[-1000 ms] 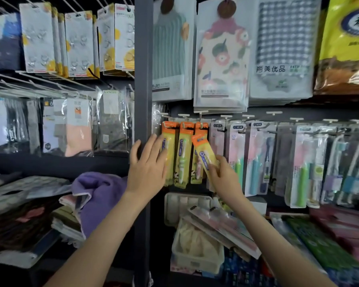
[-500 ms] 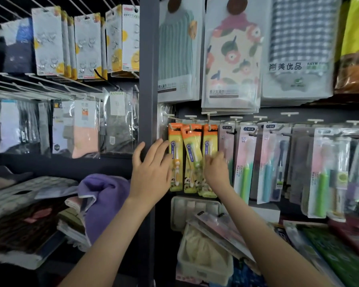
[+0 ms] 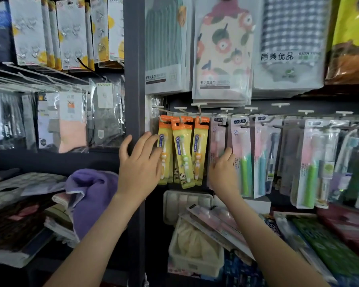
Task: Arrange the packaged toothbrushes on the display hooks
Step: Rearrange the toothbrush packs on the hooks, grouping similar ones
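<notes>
Three orange-and-yellow packaged toothbrushes hang side by side on the display hooks (image 3: 199,108): the left pack (image 3: 164,141), the middle pack (image 3: 182,154), slightly tilted, and the right pack (image 3: 199,146). My left hand (image 3: 139,164) is spread, resting on the dark shelf post (image 3: 134,79), with its fingertips touching the left pack. My right hand (image 3: 222,172) lies against the lower part of a hanging pink toothbrush pack (image 3: 217,139), fingers pointing up and holding nothing I can see. More pink, green and blue toothbrush packs (image 3: 241,162) hang further right.
Loose pink toothbrush packs (image 3: 214,222) lie across a white basket (image 3: 195,264) below the hooks. A purple towel (image 3: 91,195) sits on the left shelf. Bagged towels (image 3: 222,48) hang above. Green flat packs (image 3: 330,249) lie at the lower right.
My right hand hung the yellow pack it held, let go of it and moved right onto the pink pack. My left hand stayed on the post.
</notes>
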